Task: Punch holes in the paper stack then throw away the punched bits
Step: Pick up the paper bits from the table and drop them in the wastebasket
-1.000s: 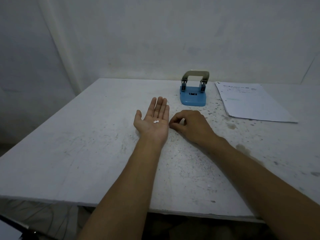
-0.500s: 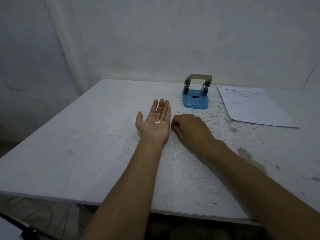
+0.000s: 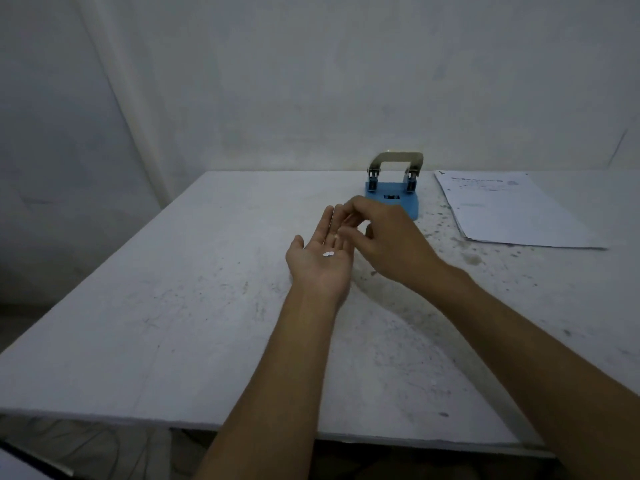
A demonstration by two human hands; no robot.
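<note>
My left hand [image 3: 320, 263] lies palm up on the white table [image 3: 194, 306], fingers straight, with a few small white punched bits [image 3: 328, 253] resting in the palm. My right hand [image 3: 386, 244] hovers over the left fingers, thumb and forefinger pinched together above the palm; a tiny white bit [image 3: 335, 235] shows at the pinch. The blue hole punch [image 3: 393, 190] with a metal lever stands behind both hands. The paper stack [image 3: 502, 211] lies flat to its right.
A pale wall rises right behind the table's far edge. The table surface shows dark specks and stains around the right hand and toward the paper. The near table edge runs across the bottom, with dark floor below.
My right hand has lifted off the table beside the left palm and moved up and left over the left fingers, pinched. The left hand stayed palm up with the bits.
</note>
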